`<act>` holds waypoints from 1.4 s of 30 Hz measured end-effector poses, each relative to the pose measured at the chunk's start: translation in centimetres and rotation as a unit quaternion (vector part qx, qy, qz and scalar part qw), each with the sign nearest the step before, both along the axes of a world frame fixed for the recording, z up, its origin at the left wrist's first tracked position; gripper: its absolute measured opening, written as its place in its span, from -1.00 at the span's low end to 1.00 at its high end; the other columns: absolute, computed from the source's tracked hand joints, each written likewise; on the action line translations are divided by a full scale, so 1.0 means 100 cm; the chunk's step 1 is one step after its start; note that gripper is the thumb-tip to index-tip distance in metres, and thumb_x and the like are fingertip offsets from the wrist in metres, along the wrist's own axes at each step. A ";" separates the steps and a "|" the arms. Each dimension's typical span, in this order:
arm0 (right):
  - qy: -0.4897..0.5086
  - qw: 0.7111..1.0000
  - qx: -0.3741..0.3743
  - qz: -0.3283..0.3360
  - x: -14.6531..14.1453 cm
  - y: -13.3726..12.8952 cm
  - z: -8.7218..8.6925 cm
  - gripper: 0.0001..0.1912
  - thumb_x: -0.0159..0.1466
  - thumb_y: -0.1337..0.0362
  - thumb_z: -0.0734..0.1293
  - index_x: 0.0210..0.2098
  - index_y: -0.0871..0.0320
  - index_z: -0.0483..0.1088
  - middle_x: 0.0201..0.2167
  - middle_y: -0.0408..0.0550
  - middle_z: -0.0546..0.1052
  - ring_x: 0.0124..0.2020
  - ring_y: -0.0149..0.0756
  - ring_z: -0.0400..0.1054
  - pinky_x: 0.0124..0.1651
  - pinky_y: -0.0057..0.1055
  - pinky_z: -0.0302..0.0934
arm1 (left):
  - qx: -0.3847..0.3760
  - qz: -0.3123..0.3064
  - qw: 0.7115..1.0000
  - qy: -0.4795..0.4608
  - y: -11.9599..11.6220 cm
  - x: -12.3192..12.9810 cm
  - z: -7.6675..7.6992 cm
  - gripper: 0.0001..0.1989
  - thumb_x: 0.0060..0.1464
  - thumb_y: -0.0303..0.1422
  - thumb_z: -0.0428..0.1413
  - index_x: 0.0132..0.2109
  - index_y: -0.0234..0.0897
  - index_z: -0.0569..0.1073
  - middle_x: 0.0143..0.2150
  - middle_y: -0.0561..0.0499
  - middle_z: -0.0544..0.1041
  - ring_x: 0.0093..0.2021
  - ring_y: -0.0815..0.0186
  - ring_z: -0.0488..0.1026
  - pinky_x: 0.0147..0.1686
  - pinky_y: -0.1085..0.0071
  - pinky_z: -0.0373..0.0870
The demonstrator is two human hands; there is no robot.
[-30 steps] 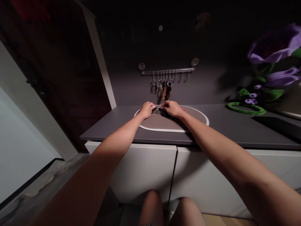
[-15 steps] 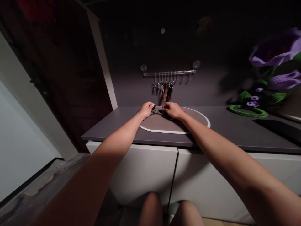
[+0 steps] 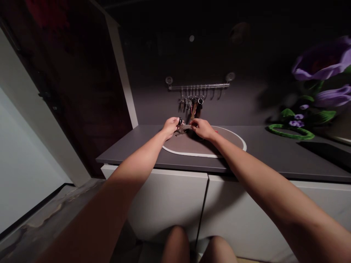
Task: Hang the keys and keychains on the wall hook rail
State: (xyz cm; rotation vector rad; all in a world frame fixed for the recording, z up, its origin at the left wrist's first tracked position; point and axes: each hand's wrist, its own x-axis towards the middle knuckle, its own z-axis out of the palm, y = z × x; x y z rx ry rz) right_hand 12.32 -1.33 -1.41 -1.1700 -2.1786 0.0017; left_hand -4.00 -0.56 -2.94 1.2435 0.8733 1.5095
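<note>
My left hand (image 3: 170, 127) is closed around a bunch of keys with a round black fob (image 3: 180, 121) showing above the thumb. A pale metal key (image 3: 187, 126) reaches from the bunch across to my right hand (image 3: 203, 129), whose fingers pinch its other end. Both hands are just above a brown oval mat (image 3: 230, 140) with a white rim. Small dark metal pieces, perhaps more keys (image 3: 180, 134), show below my left fingers. Something dark sits under my right hand, mostly hidden, and a bit of red (image 3: 216, 131) peeks out behind its wrist.
A clear rail (image 3: 200, 86) on the back wall carries hooks with several hanging key bunches (image 3: 194, 106). Purple fabric flowers (image 3: 323, 65) with a green ring base stand right on the grey counter (image 3: 263, 157). White cabinet doors (image 3: 170, 197) are below; a dark door (image 3: 74, 87) stands left.
The pale key is now lifted and stretched level between both hands; before, keys lay lower near the mat. The black fob has risen slightly in my left hand. The view has shifted a little.
</note>
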 end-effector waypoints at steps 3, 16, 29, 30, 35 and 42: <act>0.021 1.000 0.014 0.013 -0.001 -0.003 0.001 -0.76 0.13 0.40 0.21 -0.23 0.20 0.42 -0.28 -0.02 0.51 -0.29 -0.34 0.33 -0.17 -0.44 0.17 | -0.008 -0.017 0.999 -0.040 -0.003 0.002 0.003 -0.82 0.15 -0.43 -0.05 -0.39 -0.39 0.34 -0.43 -0.03 0.48 -0.42 0.47 0.41 -0.28 0.48 0.31; 0.085 0.992 0.034 0.091 -0.008 -0.007 0.000 -0.78 0.14 0.18 0.26 -0.28 0.18 0.35 -0.35 -0.07 0.46 -0.35 -0.37 0.28 -0.25 -0.44 0.14 | 0.009 -0.076 0.995 -0.066 -0.011 0.008 0.007 -0.88 0.06 -0.41 0.07 -0.39 -0.39 0.32 -0.47 0.07 0.39 -0.46 0.51 0.36 -0.21 0.40 0.35; 0.094 0.990 0.064 0.081 -0.007 -0.006 0.000 -0.85 0.14 0.24 0.25 -0.34 0.19 0.33 -0.37 -0.07 0.43 -0.36 -0.37 0.26 -0.26 -0.45 0.12 | 0.014 -0.087 0.994 -0.063 -0.009 0.007 0.004 -0.89 0.06 -0.45 0.07 -0.39 -0.42 0.34 -0.50 0.07 0.37 -0.50 0.53 0.30 -0.30 0.44 0.32; 0.097 0.990 0.067 0.081 -0.007 -0.006 0.000 -0.86 0.14 0.24 0.25 -0.34 0.18 0.33 -0.37 -0.07 0.43 -0.36 -0.37 0.26 -0.26 -0.45 0.12 | 0.013 -0.084 0.994 -0.062 -0.009 0.007 0.004 -0.89 0.05 -0.45 0.08 -0.39 -0.42 0.34 -0.51 0.08 0.36 -0.51 0.54 0.30 -0.30 0.45 0.33; 0.092 0.989 0.086 0.080 -0.006 -0.006 0.000 -0.89 0.15 0.27 0.23 -0.36 0.18 0.34 -0.38 -0.06 0.43 -0.34 -0.35 0.26 -0.23 -0.44 0.12 | 0.003 -0.079 0.995 -0.063 -0.010 0.008 0.005 -0.88 0.03 -0.43 0.10 -0.40 -0.42 0.34 -0.51 0.08 0.37 -0.49 0.53 0.32 -0.25 0.42 0.35; 0.080 0.989 0.102 0.067 -0.004 -0.005 0.001 -0.86 0.18 0.27 0.20 -0.39 0.18 0.35 -0.37 -0.02 0.40 -0.31 -0.31 0.25 -0.20 -0.41 0.12 | -0.006 -0.081 0.994 -0.071 -0.015 0.008 0.009 -0.86 0.04 -0.43 0.10 -0.43 -0.41 0.33 -0.48 0.03 0.41 -0.41 0.46 0.40 -0.13 0.30 0.37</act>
